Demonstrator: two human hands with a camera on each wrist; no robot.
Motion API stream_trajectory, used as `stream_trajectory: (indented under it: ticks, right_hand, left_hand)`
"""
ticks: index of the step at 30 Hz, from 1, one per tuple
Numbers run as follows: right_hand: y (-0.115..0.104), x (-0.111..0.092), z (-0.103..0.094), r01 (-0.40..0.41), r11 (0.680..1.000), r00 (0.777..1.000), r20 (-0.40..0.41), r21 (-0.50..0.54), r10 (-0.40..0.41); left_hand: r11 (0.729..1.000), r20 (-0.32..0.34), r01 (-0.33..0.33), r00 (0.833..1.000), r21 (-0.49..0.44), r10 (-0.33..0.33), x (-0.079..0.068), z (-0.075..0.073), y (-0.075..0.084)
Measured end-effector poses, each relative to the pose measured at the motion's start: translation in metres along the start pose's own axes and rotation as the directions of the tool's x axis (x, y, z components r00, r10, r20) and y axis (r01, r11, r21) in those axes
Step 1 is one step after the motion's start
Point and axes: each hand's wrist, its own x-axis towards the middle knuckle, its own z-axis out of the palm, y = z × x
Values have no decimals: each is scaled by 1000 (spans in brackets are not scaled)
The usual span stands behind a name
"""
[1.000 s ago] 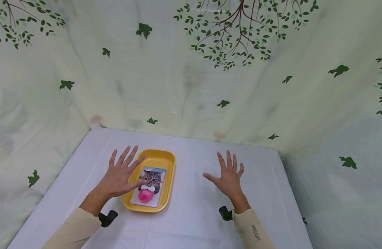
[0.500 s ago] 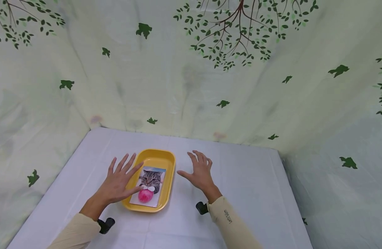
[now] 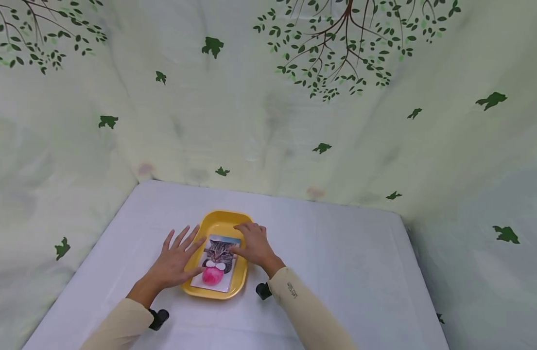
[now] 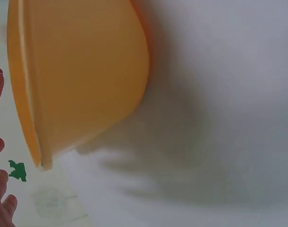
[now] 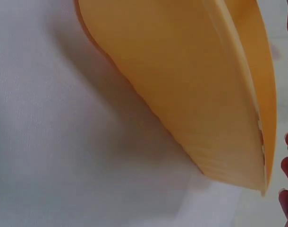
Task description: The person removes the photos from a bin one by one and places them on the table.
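A yellow tray (image 3: 220, 223) with rounded corners stands on the white-covered table. In it lies a rectangular picture (image 3: 220, 253) of a striped cat, with a pink fluffy-looking ball (image 3: 213, 275) at its lower part. My left hand (image 3: 174, 263), fingers spread, is over the tray's left rim, its thumb overlapping the picture's left edge. Over the right rim is my right hand (image 3: 256, 247), fingers slightly bent and thumb reaching toward the cat. Neither holds anything. Both wrist views show the tray's outer wall (image 4: 87, 66), with fingertips (image 5: 286, 201) above the rim in the right one.
The white table (image 3: 329, 262) extends far to the right of the tray. Pale curtain-like walls (image 3: 251, 116) printed with leaves and branches enclose it at the back and sides. A black wrist camera (image 3: 159, 319) sits below the left hand, another (image 3: 263, 290) below the right.
My right hand has swept left from the bare table to the tray's right rim, its fingers bending a little. The left hand stays by the left rim. The head view has shifted slightly.
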Motion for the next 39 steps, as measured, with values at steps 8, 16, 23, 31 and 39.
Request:
stream_trajectory:
  ticks: [8, 16, 23, 31, 39]
  right_hand:
    - [-12, 15, 15, -46, 998, 994, 104, 46, 41]
    - [-23, 25, 26, -107, 958, 986, 152, 265, 68]
    - [-34, 32, 40, -234, 910, 970, 148, 342, 194]
    - [-35, 30, 59, -365, 860, 927, 52, 358, 372]
    - [-35, 32, 66, -433, 820, 893, 54, 374, 446]
  left_hand:
    - [999, 21, 30, 999, 12, -30, -6, 18, -3]
    - [998, 28, 50, 998, 29, -51, -7, 28, -3]
    - [999, 47, 43, 998, 23, -44, -6, 34, -6]
    - [998, 57, 55, 997, -4, -54, -6, 36, -4]
    - [998, 63, 64, 996, 1, -64, -8, 35, -6]
